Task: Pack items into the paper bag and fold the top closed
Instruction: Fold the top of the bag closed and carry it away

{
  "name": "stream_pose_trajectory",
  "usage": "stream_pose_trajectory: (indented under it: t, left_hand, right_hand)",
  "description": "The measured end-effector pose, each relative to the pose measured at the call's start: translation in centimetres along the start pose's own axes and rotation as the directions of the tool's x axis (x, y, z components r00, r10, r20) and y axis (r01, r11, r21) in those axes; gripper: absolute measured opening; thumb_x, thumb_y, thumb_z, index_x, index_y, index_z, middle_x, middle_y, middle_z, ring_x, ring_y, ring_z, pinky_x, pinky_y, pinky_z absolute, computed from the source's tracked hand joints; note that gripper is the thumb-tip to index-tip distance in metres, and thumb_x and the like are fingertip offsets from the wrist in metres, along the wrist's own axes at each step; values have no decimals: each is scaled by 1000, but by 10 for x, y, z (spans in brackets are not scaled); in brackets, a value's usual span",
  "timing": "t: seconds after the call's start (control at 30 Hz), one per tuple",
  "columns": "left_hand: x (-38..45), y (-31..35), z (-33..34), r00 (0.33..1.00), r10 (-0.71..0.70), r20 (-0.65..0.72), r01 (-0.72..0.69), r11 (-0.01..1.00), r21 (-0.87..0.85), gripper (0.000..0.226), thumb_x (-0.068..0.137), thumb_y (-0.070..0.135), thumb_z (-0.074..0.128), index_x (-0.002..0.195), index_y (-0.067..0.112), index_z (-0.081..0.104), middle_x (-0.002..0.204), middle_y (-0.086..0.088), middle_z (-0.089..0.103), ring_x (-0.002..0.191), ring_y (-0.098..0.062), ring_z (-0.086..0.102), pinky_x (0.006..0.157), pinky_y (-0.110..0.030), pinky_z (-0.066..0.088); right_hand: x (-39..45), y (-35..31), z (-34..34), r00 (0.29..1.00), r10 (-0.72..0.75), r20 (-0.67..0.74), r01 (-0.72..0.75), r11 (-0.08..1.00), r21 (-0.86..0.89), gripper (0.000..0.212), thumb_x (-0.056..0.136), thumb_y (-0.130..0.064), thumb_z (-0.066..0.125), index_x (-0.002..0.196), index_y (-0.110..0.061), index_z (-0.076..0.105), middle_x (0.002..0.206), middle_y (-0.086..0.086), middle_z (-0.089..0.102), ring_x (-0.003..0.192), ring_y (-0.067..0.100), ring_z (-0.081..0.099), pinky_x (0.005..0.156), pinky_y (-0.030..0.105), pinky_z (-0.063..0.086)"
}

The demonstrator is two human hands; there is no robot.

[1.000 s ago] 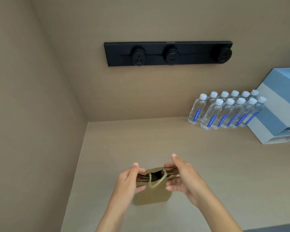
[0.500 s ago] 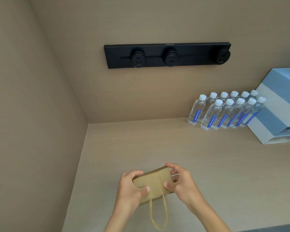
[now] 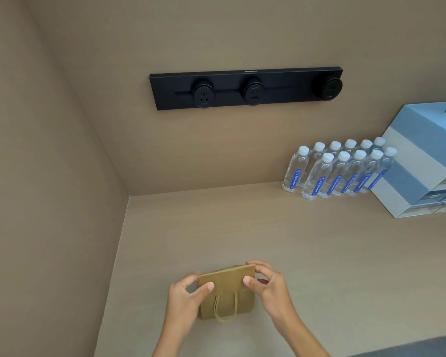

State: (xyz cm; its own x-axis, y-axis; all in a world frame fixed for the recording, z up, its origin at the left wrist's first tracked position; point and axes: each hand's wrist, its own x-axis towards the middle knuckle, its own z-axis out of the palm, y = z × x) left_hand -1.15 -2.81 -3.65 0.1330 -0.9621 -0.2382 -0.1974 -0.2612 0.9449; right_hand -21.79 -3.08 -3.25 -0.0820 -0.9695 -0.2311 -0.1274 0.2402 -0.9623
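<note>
A small brown paper bag (image 3: 227, 279) stands on the beige counter near its front edge. Its top is folded over toward me, and the twine handle (image 3: 225, 309) hangs down the front face. My left hand (image 3: 188, 295) pinches the folded flap at its left end, thumb on the front. At the right end my right hand (image 3: 267, 286) holds the flap the same way. What is inside the bag is hidden.
Several water bottles (image 3: 335, 173) with blue labels stand at the back right, next to stacked blue and white boxes (image 3: 422, 163). A black socket strip (image 3: 245, 90) is mounted on the back wall. A side wall (image 3: 49, 202) closes off the left.
The bag's mouth was open between my hands; its top has since been folded down toward me, and the handle now hangs over the front.
</note>
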Motion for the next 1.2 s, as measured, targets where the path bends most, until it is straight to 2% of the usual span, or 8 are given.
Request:
stream_pose_trajectory:
  t: [0.1,0.27,0.47,0.6,0.8,0.93,1.07,1.2]
  left_hand:
    - [-3,1,6,1000,22,14,-22,999,-28,14,79,5,77,74,19,80,76,1,81,66,-2,70,59,-9,51]
    - [-10,24,32,990,108,92,-101,991,-83,12,76,15,80,72,5,75,72,-7,77,66,-8,64,63,-22,49]
    - [-37,83,132,912,216,349,-175,974,-147,10,69,21,75,69,12,78,65,3,76,60,-2,65,58,-13,48]
    - [-68,113,233,819,247,518,-203,969,-141,7,69,18,75,71,14,80,65,2,77,59,-3,66,57,-13,50]
    - [-143,155,413,613,272,742,-246,958,-148,13,76,5,79,74,17,82,68,-1,79,60,-3,67,55,-15,52]
    - [-192,178,516,477,286,831,-255,950,-180,20,79,-2,74,75,16,82,73,-5,80,63,-7,70,57,-17,54]
    - [-228,196,602,347,298,889,-280,938,-205,22,80,0,74,75,20,82,70,0,79,61,-4,69,54,-14,52]
    - [-248,211,679,242,309,920,-304,924,-230,9,75,15,75,77,22,81,69,3,78,60,-1,67,54,-13,50]
  right_hand:
    - [-5,3,1,997,25,-69,-18,995,101,15,82,4,68,82,-7,78,97,12,73,93,32,68,83,39,51]
    - [-25,-6,-38,985,-69,-158,93,984,155,18,82,5,68,75,-9,77,74,-5,68,70,9,63,64,13,46]
    - [-77,-7,-147,919,-100,-383,194,957,217,13,81,3,70,79,-6,78,80,7,69,79,20,65,74,31,50]
    - [-124,3,-239,802,-101,-589,250,952,178,14,77,9,72,76,-3,78,76,12,68,74,18,63,72,35,48]
    - [-210,25,-391,570,-98,-816,281,956,82,22,75,11,72,68,-9,76,68,-3,63,62,6,55,60,19,43]
    - [-257,35,-475,429,-68,-901,288,955,65,20,79,6,71,67,-11,74,67,-3,62,62,6,56,58,14,43]
    - [-285,45,-542,292,-38,-956,299,953,54,16,80,6,71,71,-7,75,73,11,65,65,11,59,60,17,46]
    - [-295,59,-603,186,-6,-983,275,960,46,18,80,5,70,71,-10,75,68,-2,64,63,8,58,59,14,45]
